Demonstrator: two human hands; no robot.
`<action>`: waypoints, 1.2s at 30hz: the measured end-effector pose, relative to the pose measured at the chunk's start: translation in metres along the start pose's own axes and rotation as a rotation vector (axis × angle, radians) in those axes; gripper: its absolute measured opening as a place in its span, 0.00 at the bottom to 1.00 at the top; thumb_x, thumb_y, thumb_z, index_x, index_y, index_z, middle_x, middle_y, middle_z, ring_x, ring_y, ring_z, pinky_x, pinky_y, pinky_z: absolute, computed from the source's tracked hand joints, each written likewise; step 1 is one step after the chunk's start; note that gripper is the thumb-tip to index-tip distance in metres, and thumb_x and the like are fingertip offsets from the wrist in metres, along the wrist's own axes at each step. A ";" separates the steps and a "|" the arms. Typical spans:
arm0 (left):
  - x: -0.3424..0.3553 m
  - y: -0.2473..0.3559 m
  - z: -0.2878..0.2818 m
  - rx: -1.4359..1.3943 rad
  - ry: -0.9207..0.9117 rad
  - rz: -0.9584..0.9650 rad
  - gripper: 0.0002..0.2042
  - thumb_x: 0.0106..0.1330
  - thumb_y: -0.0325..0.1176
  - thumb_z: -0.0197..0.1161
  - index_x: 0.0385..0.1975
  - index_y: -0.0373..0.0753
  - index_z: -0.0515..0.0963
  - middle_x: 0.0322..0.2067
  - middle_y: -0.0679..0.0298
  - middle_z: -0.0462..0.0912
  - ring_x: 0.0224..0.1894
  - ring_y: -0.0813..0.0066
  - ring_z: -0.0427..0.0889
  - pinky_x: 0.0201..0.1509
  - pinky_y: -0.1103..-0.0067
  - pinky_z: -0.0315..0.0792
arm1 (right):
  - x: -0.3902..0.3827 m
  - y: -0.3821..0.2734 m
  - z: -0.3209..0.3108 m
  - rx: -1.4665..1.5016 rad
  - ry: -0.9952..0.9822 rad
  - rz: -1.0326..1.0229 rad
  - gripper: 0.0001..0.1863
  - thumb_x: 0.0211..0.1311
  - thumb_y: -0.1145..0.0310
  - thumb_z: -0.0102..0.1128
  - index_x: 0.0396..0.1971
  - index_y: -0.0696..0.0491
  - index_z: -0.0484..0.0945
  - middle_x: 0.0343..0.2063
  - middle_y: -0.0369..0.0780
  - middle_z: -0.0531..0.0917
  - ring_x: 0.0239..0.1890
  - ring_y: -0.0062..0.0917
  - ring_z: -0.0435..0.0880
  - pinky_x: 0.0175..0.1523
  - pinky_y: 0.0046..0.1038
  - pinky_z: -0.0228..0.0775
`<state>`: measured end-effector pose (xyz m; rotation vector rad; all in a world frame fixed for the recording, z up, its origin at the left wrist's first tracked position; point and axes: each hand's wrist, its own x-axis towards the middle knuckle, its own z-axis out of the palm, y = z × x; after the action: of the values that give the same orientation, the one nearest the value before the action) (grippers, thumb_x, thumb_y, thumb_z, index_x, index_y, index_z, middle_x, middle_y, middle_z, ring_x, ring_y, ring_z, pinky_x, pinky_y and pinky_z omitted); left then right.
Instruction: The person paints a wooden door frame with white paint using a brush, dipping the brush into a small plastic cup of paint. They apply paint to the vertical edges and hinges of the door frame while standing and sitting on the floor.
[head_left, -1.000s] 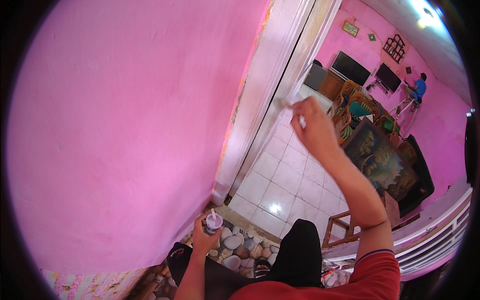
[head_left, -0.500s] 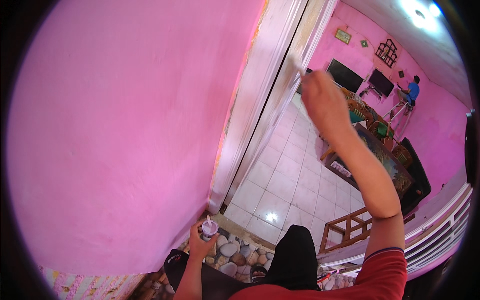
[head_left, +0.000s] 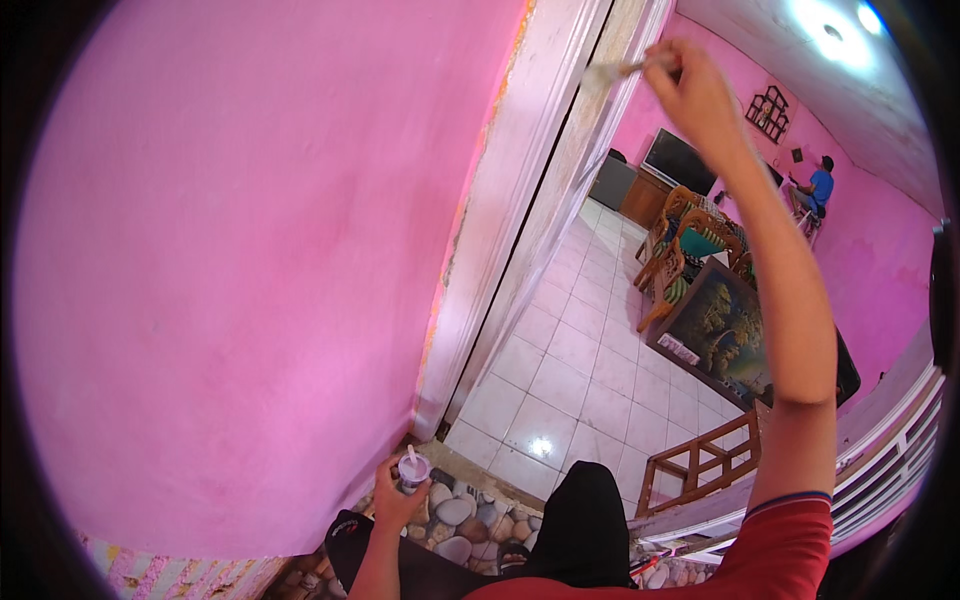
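My right hand (head_left: 695, 95) is raised high with the fingers closed round the handle of a paintbrush (head_left: 602, 73). Its bristles meet the upper part of the door frame (head_left: 560, 165), which is streaked with whitish paint over bare wood. Low down, by the foot of that frame, my left hand (head_left: 396, 497) grips a small clear cup (head_left: 415, 474) of pale paint. A light stick (head_left: 411, 453) stands in the cup. The fingers wrap round the cup's side.
A pink wall (head_left: 250, 260) fills the left. Through the doorway lie white floor tiles (head_left: 560, 390), wooden chairs (head_left: 690, 240), a large framed picture (head_left: 725, 320) and a wooden rack (head_left: 705, 455). A person in blue (head_left: 820, 187) sits high up at the far wall. Pebble-patterned flooring (head_left: 455, 510) is below me.
My right hand has moved up and slightly right with the paintbrush, which now touches higher on the frame. The left hand with the cup has shifted slightly left and down.
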<state>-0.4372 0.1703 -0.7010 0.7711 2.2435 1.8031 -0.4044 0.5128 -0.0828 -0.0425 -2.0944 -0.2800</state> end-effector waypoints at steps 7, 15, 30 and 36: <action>-0.004 -0.009 -0.003 0.047 0.064 0.068 0.35 0.49 0.36 0.82 0.57 0.34 0.71 0.48 0.55 0.80 0.50 0.64 0.80 0.57 0.69 0.74 | 0.009 -0.045 -0.007 -0.549 0.158 -0.411 0.09 0.66 0.72 0.61 0.40 0.61 0.76 0.34 0.48 0.80 0.36 0.41 0.84 0.40 0.38 0.79; -0.007 0.005 -0.010 0.023 0.068 0.073 0.35 0.49 0.34 0.82 0.56 0.34 0.70 0.48 0.56 0.81 0.49 0.66 0.80 0.57 0.70 0.75 | -0.074 -0.060 0.021 -0.059 -0.099 -0.192 0.09 0.63 0.75 0.62 0.41 0.58 0.75 0.37 0.45 0.77 0.41 0.40 0.84 0.43 0.38 0.78; -0.029 0.218 -0.035 -0.081 0.030 -0.061 0.34 0.47 0.30 0.82 0.55 0.36 0.71 0.50 0.57 0.78 0.51 0.66 0.80 0.59 0.70 0.73 | 0.033 -0.026 -0.047 0.048 -0.053 -0.009 0.07 0.63 0.73 0.64 0.40 0.56 0.77 0.38 0.41 0.79 0.37 0.39 0.84 0.40 0.39 0.77; -0.013 0.324 -0.049 -0.034 0.016 0.044 0.34 0.47 0.29 0.81 0.55 0.38 0.72 0.52 0.56 0.80 0.53 0.62 0.81 0.60 0.70 0.74 | 0.015 -0.006 -0.036 0.212 -0.312 0.014 0.12 0.61 0.75 0.63 0.44 0.53 0.75 0.37 0.43 0.75 0.35 0.43 0.81 0.38 0.41 0.76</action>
<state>-0.3537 0.1671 -0.3840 0.8090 2.2162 1.8684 -0.3827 0.4977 -0.0536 0.0278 -2.4219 -0.0425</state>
